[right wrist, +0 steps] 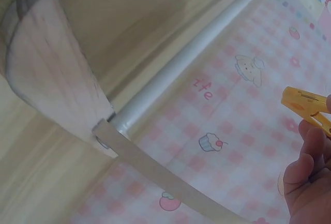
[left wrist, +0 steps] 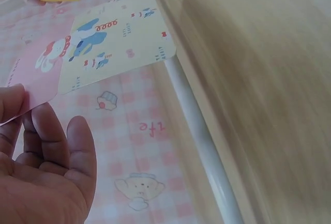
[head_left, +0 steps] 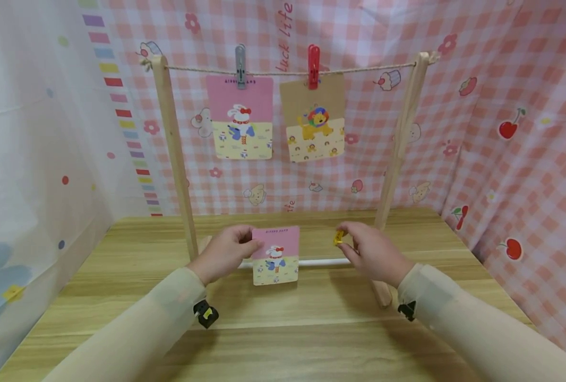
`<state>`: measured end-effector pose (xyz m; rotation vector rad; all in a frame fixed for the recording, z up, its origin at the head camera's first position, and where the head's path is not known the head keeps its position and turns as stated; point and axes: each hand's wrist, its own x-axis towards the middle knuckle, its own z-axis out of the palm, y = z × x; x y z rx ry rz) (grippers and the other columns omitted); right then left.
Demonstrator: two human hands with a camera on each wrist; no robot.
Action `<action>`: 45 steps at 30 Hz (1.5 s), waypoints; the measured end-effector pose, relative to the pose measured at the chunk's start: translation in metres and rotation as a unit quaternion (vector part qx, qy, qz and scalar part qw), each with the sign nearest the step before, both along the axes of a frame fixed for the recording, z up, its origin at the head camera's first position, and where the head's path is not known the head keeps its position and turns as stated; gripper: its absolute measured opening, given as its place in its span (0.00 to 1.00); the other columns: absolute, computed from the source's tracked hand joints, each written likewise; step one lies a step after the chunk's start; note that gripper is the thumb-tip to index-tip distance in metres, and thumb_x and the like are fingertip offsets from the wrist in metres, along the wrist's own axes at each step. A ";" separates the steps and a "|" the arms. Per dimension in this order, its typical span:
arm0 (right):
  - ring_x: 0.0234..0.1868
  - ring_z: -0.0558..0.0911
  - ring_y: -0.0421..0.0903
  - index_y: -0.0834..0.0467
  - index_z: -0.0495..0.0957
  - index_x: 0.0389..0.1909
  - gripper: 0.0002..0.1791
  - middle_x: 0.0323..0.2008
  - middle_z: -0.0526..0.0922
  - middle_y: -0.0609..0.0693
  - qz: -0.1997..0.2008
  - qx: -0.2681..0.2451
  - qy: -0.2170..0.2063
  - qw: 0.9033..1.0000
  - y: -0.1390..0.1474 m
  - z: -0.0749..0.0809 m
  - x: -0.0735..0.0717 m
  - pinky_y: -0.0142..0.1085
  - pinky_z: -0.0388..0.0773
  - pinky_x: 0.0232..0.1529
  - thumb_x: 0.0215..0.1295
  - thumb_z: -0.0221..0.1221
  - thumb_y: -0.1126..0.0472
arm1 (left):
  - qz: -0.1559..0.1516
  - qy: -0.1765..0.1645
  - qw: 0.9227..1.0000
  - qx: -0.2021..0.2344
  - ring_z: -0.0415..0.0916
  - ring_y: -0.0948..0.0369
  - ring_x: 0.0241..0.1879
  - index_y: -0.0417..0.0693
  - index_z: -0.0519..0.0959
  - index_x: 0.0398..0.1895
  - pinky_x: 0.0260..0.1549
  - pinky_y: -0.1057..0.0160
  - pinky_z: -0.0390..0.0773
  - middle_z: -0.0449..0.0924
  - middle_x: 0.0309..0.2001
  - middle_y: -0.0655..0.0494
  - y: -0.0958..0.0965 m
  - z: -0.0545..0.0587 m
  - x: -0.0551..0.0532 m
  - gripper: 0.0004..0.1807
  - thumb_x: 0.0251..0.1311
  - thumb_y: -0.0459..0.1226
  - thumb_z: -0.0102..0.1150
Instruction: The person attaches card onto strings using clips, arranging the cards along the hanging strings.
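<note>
A pink and yellow card (head_left: 275, 270) with a white rabbit-like figure is pinched at its upper left edge by my left hand (head_left: 225, 250). In the left wrist view the thumb presses the pink end of the card (left wrist: 114, 43) against the fingers. My right hand (head_left: 376, 253) holds a yellow clothespin (head_left: 339, 237) between thumb and fingertips, to the right of the card. The right wrist view shows the clothespin (right wrist: 305, 102) with its tip pointing away from the fingers. Both hands are above the table, below the rope.
A rope (head_left: 283, 72) runs between two wooden posts (head_left: 173, 143). From it hang a pink card (head_left: 242, 114) under a grey clothespin (head_left: 240, 66) and a brown lion card (head_left: 314, 119) under a red clothespin (head_left: 314, 66). A white bar (head_left: 321, 262) joins the posts low down.
</note>
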<state>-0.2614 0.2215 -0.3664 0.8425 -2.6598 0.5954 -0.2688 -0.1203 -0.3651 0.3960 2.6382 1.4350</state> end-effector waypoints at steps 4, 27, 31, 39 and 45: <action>0.22 0.68 0.34 0.62 0.78 0.56 0.15 0.36 0.81 0.49 -0.001 -0.009 -0.005 1.000 0.001 0.004 -0.001 0.31 0.69 0.21 0.72 0.65 0.64 | 0.003 0.004 1.000 0.001 0.77 0.57 0.41 0.51 0.85 0.46 0.41 0.61 0.79 0.84 0.41 0.54 0.006 0.003 -0.002 0.07 0.76 0.42 0.60; 0.24 0.70 0.36 0.65 0.77 0.55 0.13 0.40 0.83 0.55 0.006 -0.022 0.045 0.999 0.005 0.032 -0.005 0.30 0.71 0.23 0.73 0.63 0.68 | -0.024 0.062 0.998 0.014 0.71 0.57 0.34 0.50 0.80 0.39 0.33 0.61 0.74 0.78 0.35 0.54 0.032 0.029 -0.012 0.11 0.77 0.45 0.58; 0.24 0.71 0.37 0.66 0.77 0.56 0.14 0.41 0.83 0.56 0.000 -0.018 0.049 0.999 0.005 0.040 -0.005 0.31 0.72 0.24 0.73 0.63 0.67 | -0.024 0.078 0.996 0.027 0.71 0.57 0.33 0.50 0.82 0.38 0.31 0.62 0.73 0.78 0.34 0.54 0.037 0.037 -0.013 0.10 0.77 0.45 0.59; 0.22 0.70 0.39 0.63 0.77 0.57 0.14 0.36 0.82 0.53 -0.008 -0.015 0.056 0.998 0.007 0.051 -0.005 0.32 0.70 0.23 0.74 0.63 0.66 | -0.019 0.088 0.995 0.039 0.71 0.57 0.33 0.51 0.83 0.40 0.31 0.63 0.74 0.78 0.35 0.54 0.043 0.047 -0.016 0.09 0.77 0.44 0.59; 0.23 0.72 0.39 0.63 0.77 0.57 0.14 0.36 0.82 0.54 -0.005 -0.030 0.077 0.997 0.008 0.057 -0.005 0.32 0.72 0.22 0.73 0.63 0.68 | -0.020 0.113 0.993 0.038 0.72 0.57 0.36 0.51 0.83 0.41 0.35 0.61 0.76 0.78 0.37 0.54 0.047 0.056 -0.019 0.08 0.76 0.44 0.59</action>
